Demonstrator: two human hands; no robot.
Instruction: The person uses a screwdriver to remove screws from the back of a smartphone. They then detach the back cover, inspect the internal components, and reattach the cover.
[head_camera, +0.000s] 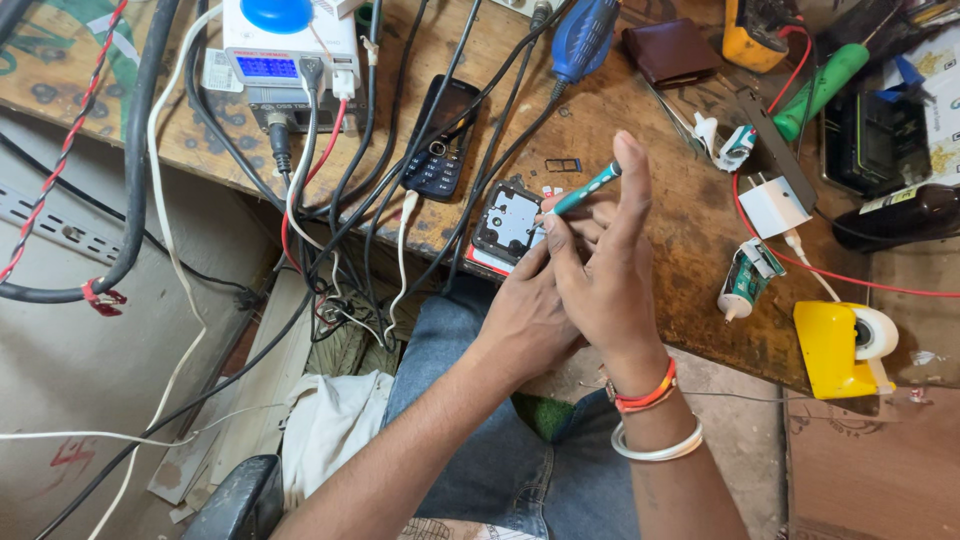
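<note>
Centre frame, nearest: left hand grips the lower edge of the opened phone, fingers closed on it. Right hand pinches a teal screwdriver, index finger raised, tip on the phone's right edge. Advice: keep the driver square in the screw, press lightly, brace the phone on the wooden bench. Upper centre: keypad phone, cables.

We hold both forearms up from below, our left hand tucked palm-down beneath and partly behind our right hand, which stands edge-on with fingers stretched upward, thumb and forefinger pinched together, orange and white bands circling its wrist.
</note>
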